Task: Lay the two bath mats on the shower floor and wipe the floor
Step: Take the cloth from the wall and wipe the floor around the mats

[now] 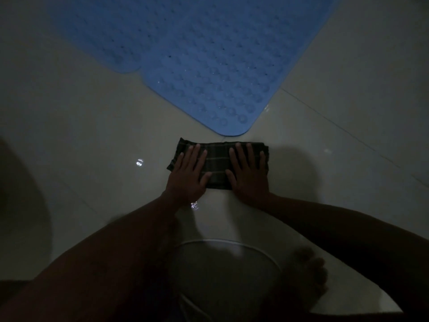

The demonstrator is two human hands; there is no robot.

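Two blue rubber bath mats lie flat on the pale tiled floor (92, 135). The larger mat (220, 66) has its rounded corner pointing toward me, and the second mat (97, 38) adjoins it at the upper left. Just below that corner lies a dark plaid cloth (218, 163), folded into a strip. My left hand (188, 177) presses flat on the cloth's left half, fingers spread. My right hand (249, 175) presses flat on its right half in the same way. The light is very dim.
A thin white cord (232, 241) curves over the floor near my bare foot (308, 273). Wet glints show on the tiles (139, 162) and below my left wrist. A dark rounded shape (21, 205) fills the left edge. Grout lines run diagonally at the right.
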